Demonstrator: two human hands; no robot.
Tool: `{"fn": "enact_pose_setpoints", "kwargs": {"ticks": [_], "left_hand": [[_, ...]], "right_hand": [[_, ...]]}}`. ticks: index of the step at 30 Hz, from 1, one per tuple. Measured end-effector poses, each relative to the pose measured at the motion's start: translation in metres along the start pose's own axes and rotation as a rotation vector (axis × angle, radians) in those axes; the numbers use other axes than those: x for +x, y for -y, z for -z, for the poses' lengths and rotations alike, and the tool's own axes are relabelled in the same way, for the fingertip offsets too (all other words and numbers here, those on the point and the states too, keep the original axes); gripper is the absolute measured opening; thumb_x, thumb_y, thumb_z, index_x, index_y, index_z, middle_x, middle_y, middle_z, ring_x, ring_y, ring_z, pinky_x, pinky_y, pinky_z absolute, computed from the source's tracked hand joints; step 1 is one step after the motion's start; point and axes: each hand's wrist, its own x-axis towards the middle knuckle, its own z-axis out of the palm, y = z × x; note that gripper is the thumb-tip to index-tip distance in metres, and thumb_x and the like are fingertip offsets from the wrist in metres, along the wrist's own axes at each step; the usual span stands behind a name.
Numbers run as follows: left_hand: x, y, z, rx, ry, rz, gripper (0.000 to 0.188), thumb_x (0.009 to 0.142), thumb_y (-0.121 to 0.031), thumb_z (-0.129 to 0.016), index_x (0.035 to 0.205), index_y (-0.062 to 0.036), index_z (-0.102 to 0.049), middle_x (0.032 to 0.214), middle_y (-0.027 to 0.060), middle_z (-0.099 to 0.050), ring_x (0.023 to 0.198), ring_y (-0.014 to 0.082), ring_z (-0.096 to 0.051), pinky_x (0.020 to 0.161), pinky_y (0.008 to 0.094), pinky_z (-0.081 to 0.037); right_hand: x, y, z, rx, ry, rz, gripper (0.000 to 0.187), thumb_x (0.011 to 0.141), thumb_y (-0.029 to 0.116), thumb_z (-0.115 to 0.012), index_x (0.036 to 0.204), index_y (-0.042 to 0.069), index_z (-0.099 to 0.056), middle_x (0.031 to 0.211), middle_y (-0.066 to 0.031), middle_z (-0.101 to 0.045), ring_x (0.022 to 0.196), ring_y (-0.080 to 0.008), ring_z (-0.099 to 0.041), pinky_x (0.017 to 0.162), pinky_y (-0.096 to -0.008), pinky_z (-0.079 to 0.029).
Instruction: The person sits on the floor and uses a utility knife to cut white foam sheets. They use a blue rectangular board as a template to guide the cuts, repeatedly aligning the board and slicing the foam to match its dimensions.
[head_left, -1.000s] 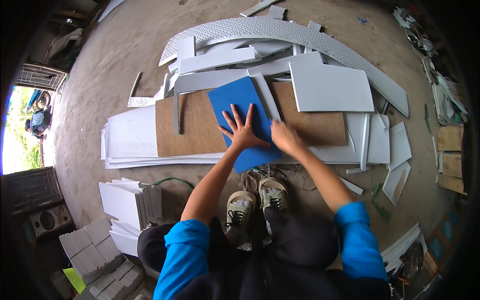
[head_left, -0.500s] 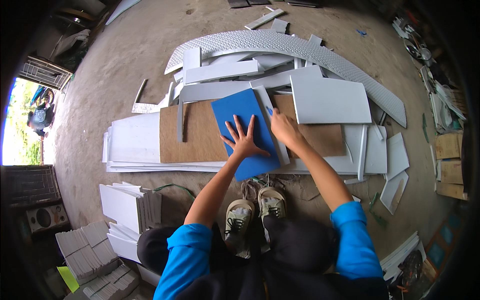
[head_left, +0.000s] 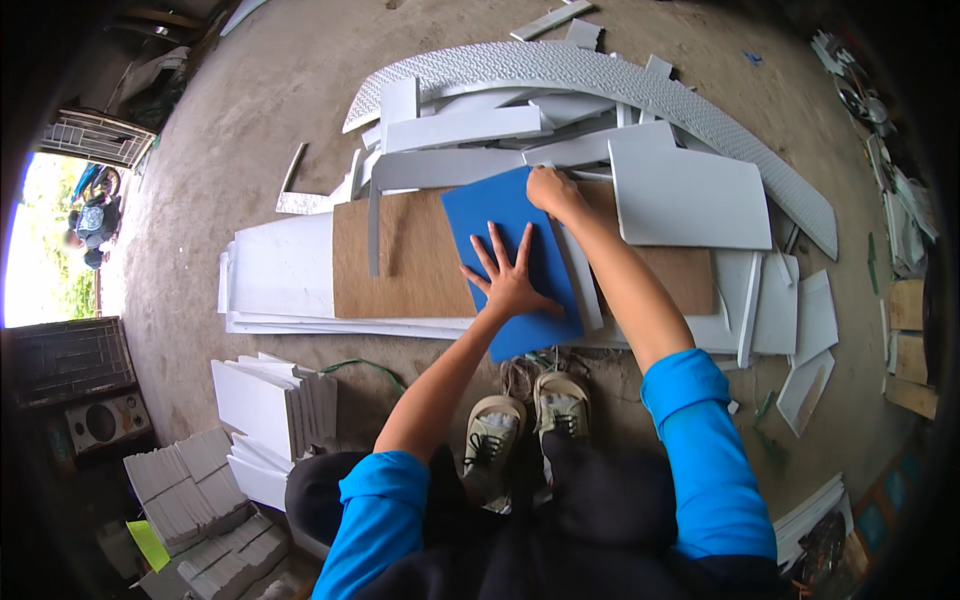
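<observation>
A blue rectangular panel (head_left: 546,268) lies aslant near the middle of the view, its far end leaning toward eleven o'clock; the left hand (head_left: 510,288) is pressed flat on it, fingers widely spread, gripping nothing; the right hand (head_left: 552,190) is curled closed at the panel's one o'clock corner, and what it may enclose cannot be told; a white piece (head_left: 577,268) shows along the panel's three o'clock edge; beneath these runs a brown wooden board (head_left: 395,262), itself on stacked white sheets (head_left: 282,270); a thin grey strip (head_left: 375,235) crosses the board at ten o'clock from the panel; a white rectangular board (head_left: 690,195) rests at two o'clock; white offcuts (head_left: 462,128) lie heaped at twelve, bordered by a curved, textured white sheet (head_left: 600,75); the person's shoes (head_left: 493,432) are at six o'clock, on the concrete floor (head_left: 205,190); upright white pieces (head_left: 252,402) stand together at eight; farther out, at nine, another person (head_left: 92,222) is beside a motorbike (head_left: 92,182) in the bright doorway.
</observation>
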Motion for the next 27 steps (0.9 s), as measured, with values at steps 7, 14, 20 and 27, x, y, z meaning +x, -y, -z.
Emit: {"fn": "enact_pose_setpoints", "kwargs": {"ticks": [7, 14, 20, 27], "left_hand": [[-0.001, 0.007, -0.001, -0.007, -0.021, 0.03, 0.135, 0.029, -0.055, -0.079, 0.137, -0.0369, -0.001, 0.138, 0.0205, 0.022, 0.123, 0.0447, 0.025, 0.085, 0.072, 0.006], [0.003, 0.002, -0.002, 0.01, -0.017, 0.015, 0.135, 0.03, -0.058, -0.078, 0.136, -0.0368, 0.002, 0.137, 0.0217, 0.024, 0.122, 0.0457, 0.026, 0.084, 0.0724, 0.004], [0.003, 0.005, -0.002, 0.022, 0.004, 0.013, 0.136, 0.028, -0.062, -0.076, 0.136, -0.0367, 0.003, 0.137, 0.0211, 0.025, 0.122, 0.0458, 0.026, 0.084, 0.0726, 0.006], [0.002, 0.002, -0.001, -0.004, 0.014, 0.004, 0.135, 0.028, -0.058, -0.078, 0.137, -0.0361, 0.0, 0.138, 0.0202, 0.023, 0.122, 0.0449, 0.027, 0.083, 0.0735, 0.006]], "right_hand": [[-0.141, -0.059, -0.055, 0.037, -0.018, 0.108, 0.023, 0.084, 0.012, -0.036, 0.094, -0.003, -0.05, 0.087, -0.0233, -0.06, 0.074, -0.0394, -0.06, 0.063, -0.0451, -0.049], [-0.234, -0.086, -0.067, -0.003, 0.112, 0.014, 0.024, 0.085, 0.014, -0.039, 0.095, -0.005, -0.049, 0.075, -0.0276, -0.059, 0.075, -0.0409, -0.059, 0.065, -0.0485, -0.048], [-0.156, -0.058, -0.007, 0.03, -0.087, 0.106, 0.022, 0.085, 0.015, -0.039, 0.087, -0.004, -0.05, 0.076, -0.0232, -0.06, 0.074, -0.0382, -0.061, 0.064, -0.0457, -0.049], [-0.025, -0.021, -0.013, -0.031, -0.315, 0.173, 0.018, 0.083, 0.012, -0.04, 0.089, -0.003, -0.049, 0.075, -0.0221, -0.061, 0.073, -0.0359, -0.062, 0.06, -0.0422, -0.051]]}}
